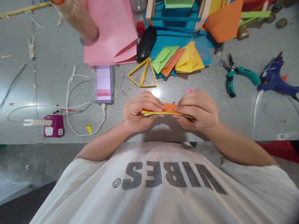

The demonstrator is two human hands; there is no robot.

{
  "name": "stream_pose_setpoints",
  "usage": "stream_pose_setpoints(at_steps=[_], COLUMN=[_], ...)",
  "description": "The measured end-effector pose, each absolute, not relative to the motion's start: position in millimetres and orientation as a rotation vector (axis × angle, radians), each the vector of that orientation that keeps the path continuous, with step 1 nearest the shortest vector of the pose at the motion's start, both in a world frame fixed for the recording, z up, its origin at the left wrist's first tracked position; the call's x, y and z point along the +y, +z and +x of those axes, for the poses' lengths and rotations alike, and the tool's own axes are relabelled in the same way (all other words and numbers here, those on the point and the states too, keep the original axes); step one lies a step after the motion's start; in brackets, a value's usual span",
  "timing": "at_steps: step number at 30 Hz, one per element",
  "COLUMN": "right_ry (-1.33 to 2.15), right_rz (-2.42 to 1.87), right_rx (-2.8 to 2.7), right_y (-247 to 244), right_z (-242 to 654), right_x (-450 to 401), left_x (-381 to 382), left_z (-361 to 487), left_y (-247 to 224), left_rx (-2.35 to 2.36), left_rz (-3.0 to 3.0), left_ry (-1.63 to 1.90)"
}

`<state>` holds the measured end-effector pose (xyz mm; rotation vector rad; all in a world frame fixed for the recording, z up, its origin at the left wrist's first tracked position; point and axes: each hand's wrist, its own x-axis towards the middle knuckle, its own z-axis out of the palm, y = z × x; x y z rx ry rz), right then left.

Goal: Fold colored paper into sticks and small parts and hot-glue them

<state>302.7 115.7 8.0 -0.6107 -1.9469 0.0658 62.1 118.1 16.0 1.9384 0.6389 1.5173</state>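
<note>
Between my two hands, just above the table's near edge, is a piece of folded paper, orange on top with a light green layer under it. My left hand pinches its left end, fingers over the top and thumb below. The right end is gripped the same way by my right hand. Beyond the hands lie folded green paper, a folded orange piece and folded yellow paper. A yellow triangular frame of thin strips rests left of them.
A phone on a white cable lies left, near a purple plug adapter. Pliers and a blue glue gun are at right. Pink sheets, a wooden cup and a black case stand farther back.
</note>
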Motion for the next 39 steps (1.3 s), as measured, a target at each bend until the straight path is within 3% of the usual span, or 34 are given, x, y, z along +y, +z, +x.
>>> stream_pose_setpoints(at_steps=[13,20,28,39], right_ry=[0.092,0.242,0.141,0.141], right_rz=[-0.558,-0.541,-0.516,-0.592], right_rx=[-1.883,-1.898,-1.851,-1.967], right_y=[15,6,8,-2], right_z=[308,302,303,300], right_x=[127,126,124,119], left_x=[127,115,118,108], left_z=[56,63,58,71], left_y=[7,-4,-7,10], left_rx=[0.681,0.652,0.901,0.774], left_rz=[1.859,1.502,1.965,2.106], left_ry=[1.616,1.594,1.397,1.561])
